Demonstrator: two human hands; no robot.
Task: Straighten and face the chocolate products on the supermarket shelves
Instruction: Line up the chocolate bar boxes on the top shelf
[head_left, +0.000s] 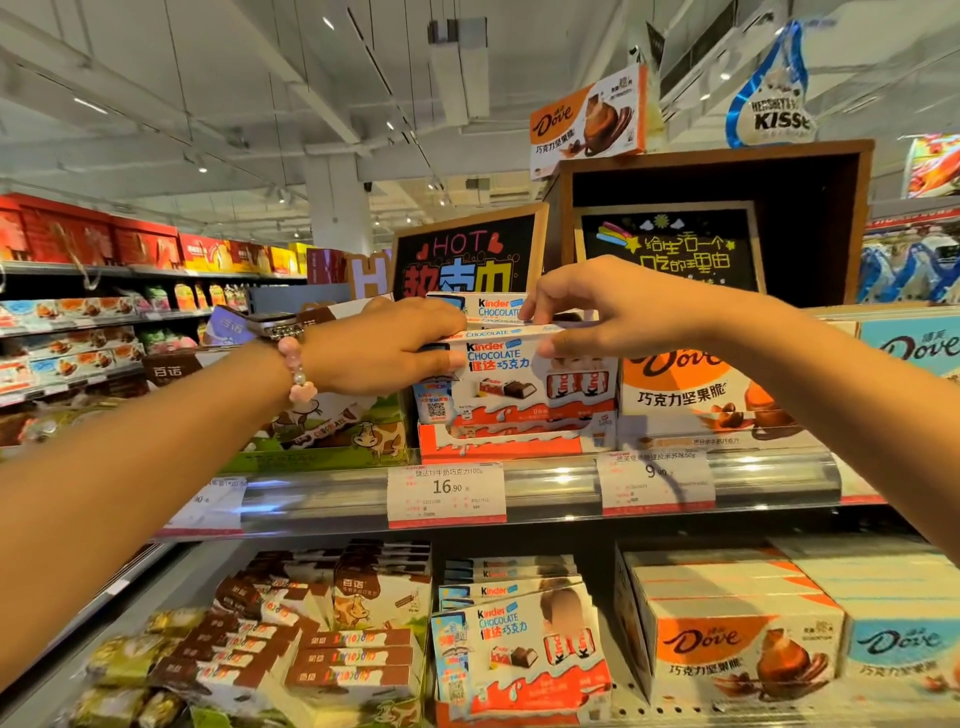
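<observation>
I grip the front Kinder Chocolate box at both top corners, left hand on its left end, right hand pinching the right, its long axis running side to side along the upper shelf, face outward.

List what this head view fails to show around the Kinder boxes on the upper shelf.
- Rear Kinder box: mostly hidden behind the front Kinder box and both hands.
- Left hand fingers: tips hidden behind the front box's left end.
- 16.90 price tag: small print too blurred to read.
- Boxes further back: hidden.
</observation>
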